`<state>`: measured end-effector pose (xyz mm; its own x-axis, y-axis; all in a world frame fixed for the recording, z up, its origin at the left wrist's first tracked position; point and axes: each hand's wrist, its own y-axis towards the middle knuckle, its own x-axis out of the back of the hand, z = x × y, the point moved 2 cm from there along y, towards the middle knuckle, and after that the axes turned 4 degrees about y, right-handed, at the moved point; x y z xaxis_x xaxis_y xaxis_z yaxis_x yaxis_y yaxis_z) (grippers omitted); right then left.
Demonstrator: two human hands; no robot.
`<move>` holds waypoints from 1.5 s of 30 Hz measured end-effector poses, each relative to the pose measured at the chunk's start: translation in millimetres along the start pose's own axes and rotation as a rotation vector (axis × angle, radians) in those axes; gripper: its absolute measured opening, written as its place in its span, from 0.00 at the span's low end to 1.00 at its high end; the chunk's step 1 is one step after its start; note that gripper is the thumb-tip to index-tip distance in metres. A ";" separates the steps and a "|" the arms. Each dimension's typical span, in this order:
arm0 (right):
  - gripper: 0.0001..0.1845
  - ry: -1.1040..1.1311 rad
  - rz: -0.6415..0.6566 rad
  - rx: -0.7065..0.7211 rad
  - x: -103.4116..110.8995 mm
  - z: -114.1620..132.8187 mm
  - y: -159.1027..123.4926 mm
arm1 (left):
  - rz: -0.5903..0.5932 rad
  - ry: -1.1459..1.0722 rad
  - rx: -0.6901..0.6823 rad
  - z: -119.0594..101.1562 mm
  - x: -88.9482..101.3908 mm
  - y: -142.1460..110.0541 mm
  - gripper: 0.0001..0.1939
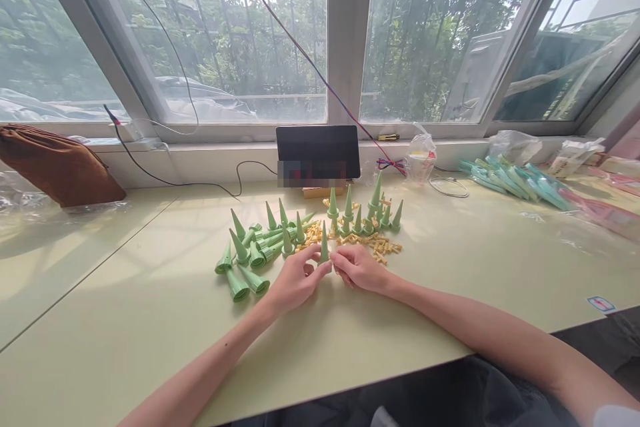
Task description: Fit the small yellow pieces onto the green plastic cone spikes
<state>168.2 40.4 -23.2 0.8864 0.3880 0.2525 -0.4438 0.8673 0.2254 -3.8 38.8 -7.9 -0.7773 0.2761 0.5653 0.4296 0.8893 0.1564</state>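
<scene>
One green cone (324,245) stands upright, clamped between the thumb and fingers of your left hand (300,278), while your right hand (361,268) sits just beside it with fingers curled in, though I cannot tell whether they grip anything. Close beyond your left hand stand other upright cones (287,242), which your knuckles could tip if they push outward. Beyond your right hand, small tan pieces (387,245) and stacked cones (375,197) crowd the counter (125,320), so a sideways sweep might scatter or topple them.
</scene>
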 end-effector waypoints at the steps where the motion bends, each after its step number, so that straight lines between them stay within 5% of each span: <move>1: 0.24 0.003 0.001 -0.003 -0.1 -0.2 0.0 | -0.001 -0.002 0.002 -0.4 0.1 0.0 0.17; 26: 0.24 -0.031 0.013 -0.015 1.5 3.3 -1.8 | 0.044 0.017 0.026 -6.8 0.6 -1.1 0.16; 45: 0.21 -0.224 -0.067 0.115 1.8 -1.4 -1.8 | 0.121 -0.285 0.217 -9.6 4.4 -1.5 0.17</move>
<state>170.8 40.0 -24.5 0.8686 0.2414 0.4328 -0.4089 0.8426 0.3505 -3.4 35.1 2.0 -0.8365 0.4475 0.3162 0.4430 0.8920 -0.0903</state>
